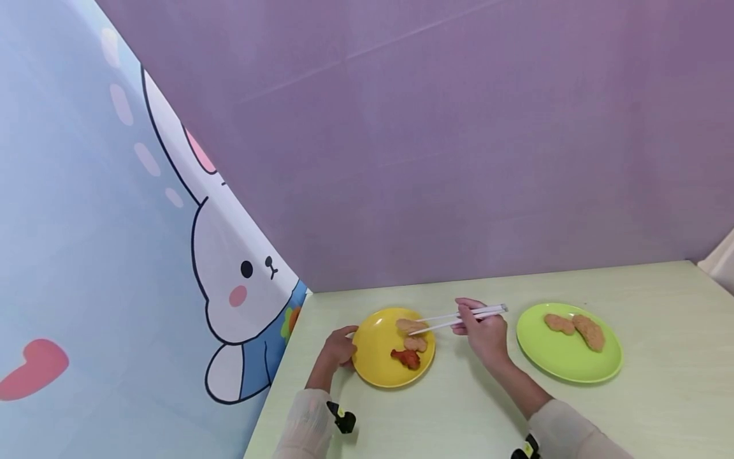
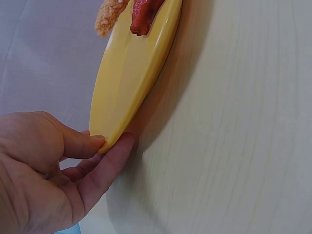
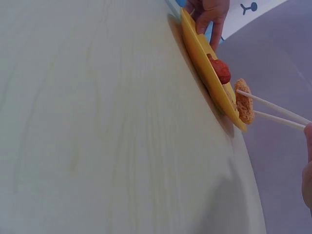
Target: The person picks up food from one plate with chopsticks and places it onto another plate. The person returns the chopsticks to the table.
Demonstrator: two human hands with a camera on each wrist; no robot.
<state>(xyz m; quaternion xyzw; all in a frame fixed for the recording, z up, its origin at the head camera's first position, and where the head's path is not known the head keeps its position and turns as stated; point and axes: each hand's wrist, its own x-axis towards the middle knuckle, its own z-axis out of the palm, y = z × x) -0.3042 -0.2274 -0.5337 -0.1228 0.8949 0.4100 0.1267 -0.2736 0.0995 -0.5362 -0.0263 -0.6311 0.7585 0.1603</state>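
A pair of white chopsticks [image 1: 459, 317] is gripped in the curled fingers of the right hand [image 1: 486, 333], and their tips are closed on a breaded piece [image 1: 410, 325] at the far side of the yellow plate [image 1: 373, 357]. The plate's left rim is pinched between thumb and fingers of the left hand [image 1: 339, 347]. A red piece [image 1: 406, 358] lies on the plate's near side. Two more breaded pieces are seen on a green plate [image 1: 562, 366] to the right on the desk [image 1: 459, 414].

Two plates sat on the tabletop [image 1: 459, 414] at lower centre of the frame — one plate [image 1: 375, 357] left, the other plate [image 1: 568, 366] right, well apart. Between them lay the right hand [image 1: 486, 333]; the left hand [image 1: 339, 347] touched the left plate's left rim — food pieces on both.
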